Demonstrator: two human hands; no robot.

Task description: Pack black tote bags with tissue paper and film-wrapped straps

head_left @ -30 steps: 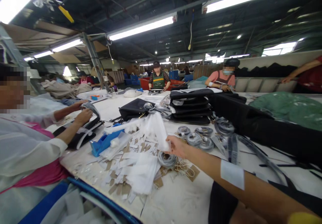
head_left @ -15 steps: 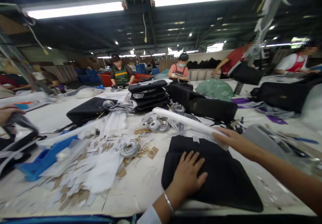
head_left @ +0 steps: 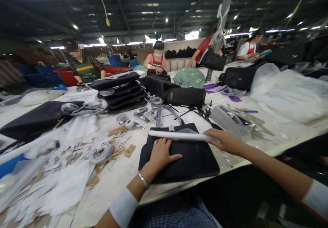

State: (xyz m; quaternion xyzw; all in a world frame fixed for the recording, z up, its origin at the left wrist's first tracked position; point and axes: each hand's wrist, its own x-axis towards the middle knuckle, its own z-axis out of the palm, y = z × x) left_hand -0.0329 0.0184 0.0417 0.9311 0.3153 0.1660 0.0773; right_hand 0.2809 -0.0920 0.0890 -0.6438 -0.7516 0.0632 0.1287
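Observation:
A flat black bag [head_left: 189, 159] lies on the white table [head_left: 120, 176] right in front of me. My left hand [head_left: 161, 154] rests flat on its left half, fingers spread. My right hand [head_left: 223, 140] grips the right end of a rolled white sheet [head_left: 179, 135], which lies across the bag's top edge.
Scattered white and brown paper scraps [head_left: 64, 183] and coiled straps [head_left: 101, 151] cover the table's left side. Stacked black bags [head_left: 120, 91] and a black roll [head_left: 186, 96] stand behind. A tape dispenser [head_left: 229, 118] and clear plastic bags [head_left: 287, 91] sit at right. Other people work across the table.
My view has swung right. The right hand brought the white roll from the paper pile over onto the black bag. My left hand came in and settled flat on the bag.

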